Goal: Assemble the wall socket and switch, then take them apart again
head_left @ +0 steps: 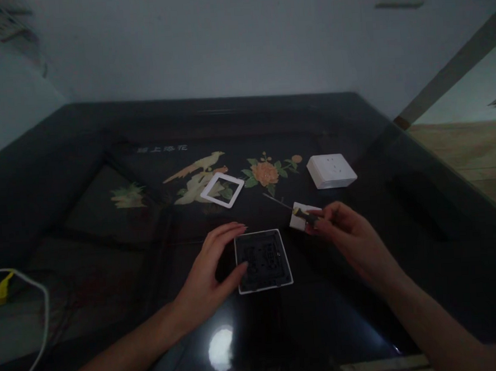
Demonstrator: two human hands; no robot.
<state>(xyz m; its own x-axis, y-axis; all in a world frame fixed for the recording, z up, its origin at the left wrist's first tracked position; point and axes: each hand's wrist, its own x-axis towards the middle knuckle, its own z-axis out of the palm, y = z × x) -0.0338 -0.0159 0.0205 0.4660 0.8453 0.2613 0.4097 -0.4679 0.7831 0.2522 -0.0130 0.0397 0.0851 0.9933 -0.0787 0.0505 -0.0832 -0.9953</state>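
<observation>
A square switch plate [263, 261] lies back side up on the dark glossy table, showing its black inner frame with a white edge. My left hand [213, 271] rests against its left side, thumb and fingers spread around the edge. My right hand [346, 235] is closed on a thin screwdriver [294, 209] whose shaft points up and left. A small white block [302, 216] lies by the fingertips of that hand. A white square frame [222, 190] lies farther back. A white socket box [331, 170] sits at the back right.
The table [107, 216] is black with painted birds and an orange flower [265, 173] under glass. A white cable with a yellow clip [10, 281] lies at the left edge. A light wall stands behind; wooden flooring shows at the right.
</observation>
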